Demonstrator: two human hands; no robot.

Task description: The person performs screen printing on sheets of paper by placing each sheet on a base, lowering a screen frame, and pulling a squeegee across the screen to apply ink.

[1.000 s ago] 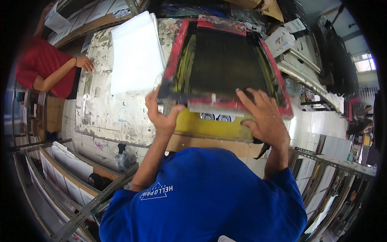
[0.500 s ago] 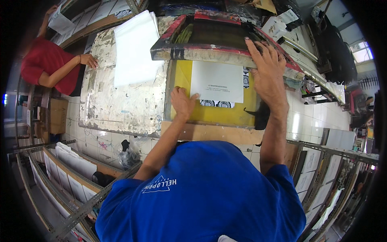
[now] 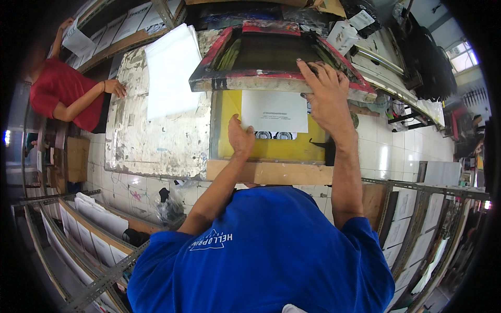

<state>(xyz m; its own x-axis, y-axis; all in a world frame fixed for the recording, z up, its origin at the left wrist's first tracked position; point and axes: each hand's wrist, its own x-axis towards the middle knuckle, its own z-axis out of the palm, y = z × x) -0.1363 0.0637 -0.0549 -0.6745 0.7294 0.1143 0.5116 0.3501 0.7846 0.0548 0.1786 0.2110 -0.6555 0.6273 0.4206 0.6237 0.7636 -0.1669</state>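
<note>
1. White paper, a rectangular printed sheet [image 3: 274,110], is laid flat on the yellow board [image 3: 271,148], with its long axis running from left to right and its far edge under the raised screen frame [image 3: 261,57].
2. Its left lower corner is touched by the left hand [image 3: 240,138], which lies flat on the board; the fingers are bent over the sheet's edge, but it cannot be told whether the sheet is pinched or only pressed.
3. The sheet lies to the right of, and slightly beyond, this hand, so the left hand is clearly the nearer one.
4. The right hand [image 3: 326,91] is closed over the near red rail of the screen frame, which is held tilted up above the sheet.
5. Just under the sheet, round black printed marks [image 3: 275,135] are seen on the board.
6. Open room is found toward the left, where the worn metal table [image 3: 151,141] carries a stack of white sheets [image 3: 169,70]; the near side is bounded by a wooden edge [image 3: 269,172].
7. At the far left another person's hand [image 3: 116,87] rests on the table, well apart.
</note>
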